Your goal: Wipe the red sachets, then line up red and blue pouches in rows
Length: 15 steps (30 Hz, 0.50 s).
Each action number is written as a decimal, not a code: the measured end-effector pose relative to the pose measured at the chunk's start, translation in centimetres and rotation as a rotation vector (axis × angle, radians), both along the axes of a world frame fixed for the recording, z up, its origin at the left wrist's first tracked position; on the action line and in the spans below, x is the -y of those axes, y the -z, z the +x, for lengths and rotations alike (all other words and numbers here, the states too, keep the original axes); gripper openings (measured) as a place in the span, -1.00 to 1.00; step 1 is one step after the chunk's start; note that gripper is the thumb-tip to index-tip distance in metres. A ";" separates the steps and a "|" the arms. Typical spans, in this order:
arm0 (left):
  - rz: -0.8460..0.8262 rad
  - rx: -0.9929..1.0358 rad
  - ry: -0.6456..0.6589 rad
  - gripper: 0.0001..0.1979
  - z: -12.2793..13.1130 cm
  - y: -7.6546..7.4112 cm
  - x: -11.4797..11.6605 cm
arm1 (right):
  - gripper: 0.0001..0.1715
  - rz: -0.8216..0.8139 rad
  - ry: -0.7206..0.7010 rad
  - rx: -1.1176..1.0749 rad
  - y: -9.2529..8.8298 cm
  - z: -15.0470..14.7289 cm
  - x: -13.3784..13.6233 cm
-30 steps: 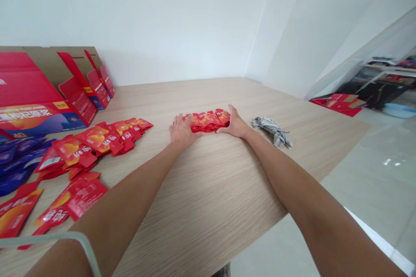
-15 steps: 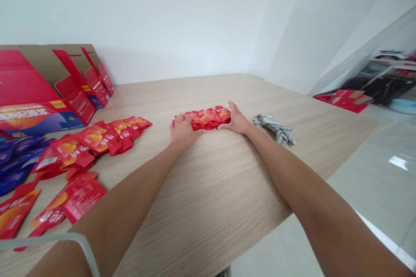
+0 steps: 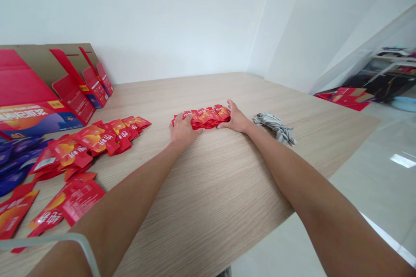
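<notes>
A row of overlapping red pouches (image 3: 208, 117) lies on the table in front of me, with orange and yellow print on their faces. My left hand (image 3: 183, 130) grips the row's left end, fingers over the top and thumb along the near side. At the right end, my right hand (image 3: 238, 120) is curved around the pouches, thumb at the near edge and fingers on the far side. The row is held between both hands, resting on the wood. Part of its left end is hidden under my left fingers.
More red pouches (image 3: 94, 138) are fanned out at left, beside dark blue pouches (image 3: 16, 160). Open red and blue cartons (image 3: 35, 117) stand behind them along the wall. A crumpled grey-white glove or cloth (image 3: 274, 125) lies right of my hand. The table edge runs along the right.
Both hands keep the same hold on the row of pouches. Only a very slight shift of the view shows.
</notes>
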<state>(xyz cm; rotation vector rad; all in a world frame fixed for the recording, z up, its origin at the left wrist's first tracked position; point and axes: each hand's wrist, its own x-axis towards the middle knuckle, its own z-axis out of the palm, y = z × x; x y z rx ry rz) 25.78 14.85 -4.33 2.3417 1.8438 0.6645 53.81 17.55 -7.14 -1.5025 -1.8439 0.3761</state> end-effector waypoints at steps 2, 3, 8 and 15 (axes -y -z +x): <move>0.005 0.000 0.006 -0.25 0.0 0.0 0.0 | 0.92 0.003 0.002 -0.006 0.0 -0.1 0.0; 0.007 0.000 0.009 -0.24 0.0 0.0 0.1 | 0.93 0.006 0.005 -0.012 0.1 -0.1 0.0; 0.009 0.008 0.015 -0.22 -0.1 -0.1 0.3 | 0.91 0.031 0.034 -0.044 0.6 0.3 -0.1; 0.034 0.018 0.021 -0.24 -0.3 0.2 0.0 | 0.87 0.033 0.082 -0.084 0.9 1.2 -0.3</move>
